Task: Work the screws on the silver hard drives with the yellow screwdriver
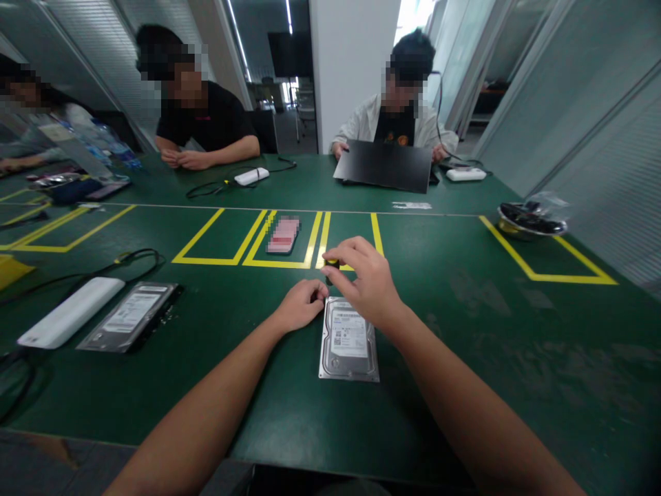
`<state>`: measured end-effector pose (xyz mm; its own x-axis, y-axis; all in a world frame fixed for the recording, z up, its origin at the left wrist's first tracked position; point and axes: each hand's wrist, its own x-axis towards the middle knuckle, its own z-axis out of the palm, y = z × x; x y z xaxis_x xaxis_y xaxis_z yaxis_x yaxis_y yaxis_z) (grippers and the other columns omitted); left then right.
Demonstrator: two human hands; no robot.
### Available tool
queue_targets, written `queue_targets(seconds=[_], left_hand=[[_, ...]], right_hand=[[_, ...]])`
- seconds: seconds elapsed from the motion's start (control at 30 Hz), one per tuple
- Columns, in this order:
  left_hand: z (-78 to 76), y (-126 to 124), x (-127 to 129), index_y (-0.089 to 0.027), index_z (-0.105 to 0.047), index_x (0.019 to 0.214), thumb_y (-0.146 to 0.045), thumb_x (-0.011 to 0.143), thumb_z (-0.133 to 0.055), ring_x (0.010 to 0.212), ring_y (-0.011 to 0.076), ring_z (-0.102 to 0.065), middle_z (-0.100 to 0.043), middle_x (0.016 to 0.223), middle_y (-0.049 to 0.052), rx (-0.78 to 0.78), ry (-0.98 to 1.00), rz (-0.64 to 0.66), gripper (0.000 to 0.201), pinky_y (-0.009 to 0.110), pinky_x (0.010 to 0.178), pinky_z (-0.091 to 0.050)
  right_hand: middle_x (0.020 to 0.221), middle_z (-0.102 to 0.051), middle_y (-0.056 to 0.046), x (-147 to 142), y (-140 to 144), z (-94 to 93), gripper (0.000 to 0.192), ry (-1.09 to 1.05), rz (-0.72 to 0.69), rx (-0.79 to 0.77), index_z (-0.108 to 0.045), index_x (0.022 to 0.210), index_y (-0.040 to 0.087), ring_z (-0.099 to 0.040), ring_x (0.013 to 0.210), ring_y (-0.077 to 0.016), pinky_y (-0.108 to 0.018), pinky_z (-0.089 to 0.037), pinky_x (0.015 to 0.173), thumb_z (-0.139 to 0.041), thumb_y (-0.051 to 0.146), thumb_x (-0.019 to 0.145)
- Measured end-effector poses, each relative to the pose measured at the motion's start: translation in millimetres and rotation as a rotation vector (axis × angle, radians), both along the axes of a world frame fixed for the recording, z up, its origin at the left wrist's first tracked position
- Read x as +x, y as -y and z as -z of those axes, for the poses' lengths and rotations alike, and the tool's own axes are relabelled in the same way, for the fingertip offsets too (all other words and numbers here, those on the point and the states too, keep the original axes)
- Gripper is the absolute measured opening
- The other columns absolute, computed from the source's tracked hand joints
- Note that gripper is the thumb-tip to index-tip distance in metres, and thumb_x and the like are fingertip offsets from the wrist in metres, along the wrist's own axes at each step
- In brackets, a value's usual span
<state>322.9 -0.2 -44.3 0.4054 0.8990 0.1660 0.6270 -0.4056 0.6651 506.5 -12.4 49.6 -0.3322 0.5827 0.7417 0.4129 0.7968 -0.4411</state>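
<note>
A silver hard drive [349, 368] with a white label lies flat on the green table in front of me. My right hand [369, 282] is above its far end, thumb and fingers pinching a short black-and-yellow screwdriver [332, 262]. The tool points down near the drive's far left corner; its tip is too small to make out. My left hand [302, 304] rests on the table, its curled fingers closed at that same corner.
To the left lie a second hard drive [129, 317], a white power strip [72, 312] and black cables. A phone [283, 235] sits inside yellow tape markings. A metal bowl of dark items [531, 222] stands right. Across the table, one person holds a black panel [387, 165]; others sit left.
</note>
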Motion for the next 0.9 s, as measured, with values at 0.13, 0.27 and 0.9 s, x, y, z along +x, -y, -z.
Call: queue_targets(seconds=[0.13,0.27,0.9], left_hand=[[0.8,-0.5,-0.3,-0.017,-0.056,0.078,-0.013,0.074,-0.052,0.068,0.0155,-0.05,-0.058,0.073,-0.002,0.0,-0.013,-0.006,0.007,0.028,0.065,-0.035],[0.0,-0.3,-0.4,-0.017,-0.055,0.076,-0.013,0.074,-0.051,0.068,0.0151,-0.05,-0.057,0.072,-0.002,-0.003,-0.006,0.009,0.006,0.028,0.066,-0.035],[-0.7,0.0,-0.3,-0.018,-0.054,0.075,-0.013,0.074,-0.052,0.068,0.0152,-0.049,-0.057,0.072,-0.002,0.005,0.001,0.009,0.005,0.028,0.065,-0.035]], right_hand=[[0.106,-0.065,-0.009,-0.8,0.5,0.5,0.021,-0.023,-0.035,0.008,-0.067,0.107,0.017,-0.062,0.102,-0.0192,-0.035,-0.05,0.09,-0.055,0.017,0.09],[0.107,-0.07,-0.008,-0.7,0.0,-0.4,0.023,-0.001,-0.086,0.008,-0.066,0.107,0.017,-0.063,0.104,-0.0192,-0.036,-0.05,0.092,-0.05,0.014,0.09],[0.097,-0.066,-0.006,0.5,-0.4,-0.3,0.012,0.028,-0.019,-0.048,-0.064,0.101,0.019,-0.06,0.093,-0.0186,-0.033,-0.048,0.083,-0.058,0.021,0.091]])
